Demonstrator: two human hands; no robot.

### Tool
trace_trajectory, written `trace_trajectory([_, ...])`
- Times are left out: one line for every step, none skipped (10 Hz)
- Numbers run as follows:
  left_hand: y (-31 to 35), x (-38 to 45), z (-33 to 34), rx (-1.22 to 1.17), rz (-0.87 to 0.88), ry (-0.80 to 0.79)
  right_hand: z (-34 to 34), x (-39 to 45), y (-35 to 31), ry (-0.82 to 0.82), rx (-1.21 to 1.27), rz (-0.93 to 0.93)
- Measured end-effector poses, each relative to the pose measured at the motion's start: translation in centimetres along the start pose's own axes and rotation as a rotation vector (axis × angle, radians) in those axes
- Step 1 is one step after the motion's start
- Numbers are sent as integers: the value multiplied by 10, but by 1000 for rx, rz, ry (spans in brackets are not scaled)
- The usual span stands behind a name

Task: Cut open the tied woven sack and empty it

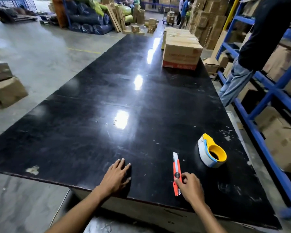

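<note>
An orange utility knife point(176, 167) lies on the long black table point(99, 106), its blade extended and pointing away from me. My right hand point(189, 186) rests on the knife's rear end, with thumb and fingers closing around the handle while the knife is still flat on the table. My left hand point(115, 176) lies flat on the table near the front edge, fingers spread, holding nothing. No woven sack is visible on the table; sacks and bundles point(91, 19) are piled far off on the warehouse floor.
A yellow and blue tape dispenser point(212, 151) stands right of the knife. Cardboard boxes point(181, 49) sit at the table's far right. A person point(252, 52) stands on the blue shelving point(265, 101) to the right. More boxes point(7, 88) lie on the floor at left.
</note>
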State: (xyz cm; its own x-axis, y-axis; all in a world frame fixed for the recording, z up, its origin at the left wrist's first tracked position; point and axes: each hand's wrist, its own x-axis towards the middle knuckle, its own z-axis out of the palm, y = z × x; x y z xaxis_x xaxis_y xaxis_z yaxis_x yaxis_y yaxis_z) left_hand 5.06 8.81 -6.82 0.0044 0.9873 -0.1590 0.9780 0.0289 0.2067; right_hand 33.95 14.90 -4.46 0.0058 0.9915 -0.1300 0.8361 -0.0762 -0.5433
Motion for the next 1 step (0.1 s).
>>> trace_trajectory([-12,-18,21,-135,33,76,6,-18,16,111,244,14])
